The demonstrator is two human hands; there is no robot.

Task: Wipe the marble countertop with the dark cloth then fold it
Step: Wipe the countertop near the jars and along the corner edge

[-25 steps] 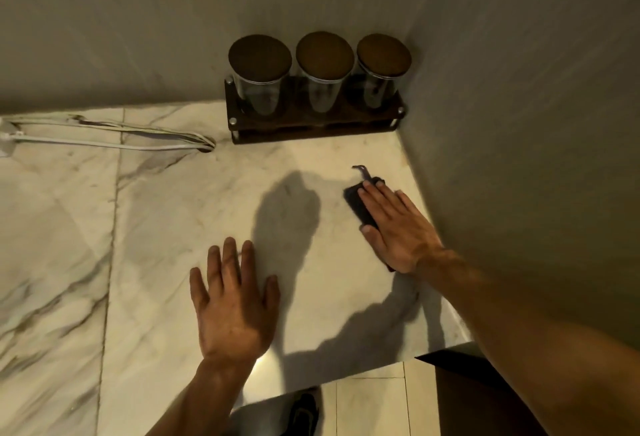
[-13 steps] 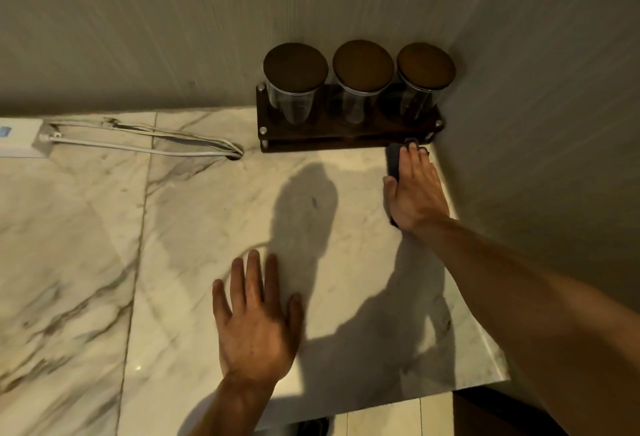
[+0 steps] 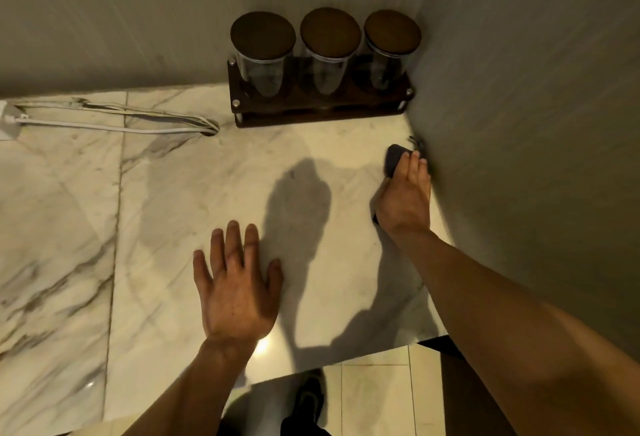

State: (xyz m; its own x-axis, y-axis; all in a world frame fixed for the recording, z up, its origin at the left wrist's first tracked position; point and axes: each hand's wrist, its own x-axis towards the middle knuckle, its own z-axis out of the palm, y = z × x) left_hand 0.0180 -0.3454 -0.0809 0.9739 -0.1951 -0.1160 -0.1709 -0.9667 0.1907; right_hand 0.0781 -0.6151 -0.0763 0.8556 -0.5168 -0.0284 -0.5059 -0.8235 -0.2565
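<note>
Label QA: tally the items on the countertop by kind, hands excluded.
Lidded glass jars: 3
Dark wooden rack: 1
Dark cloth: 1
White cable bundle: 1
White power strip, partly cropped: 1
Total: 7

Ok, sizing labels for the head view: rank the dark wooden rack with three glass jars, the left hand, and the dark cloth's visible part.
1. Dark wooden rack with jars.
2. Left hand, enlarged by nearness.
3. Dark cloth, mostly under right hand.

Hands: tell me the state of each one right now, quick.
Left hand: open, flat on the countertop.
Right hand: open, straight fingers pressing the dark cloth onto the countertop beside the wall.
</note>
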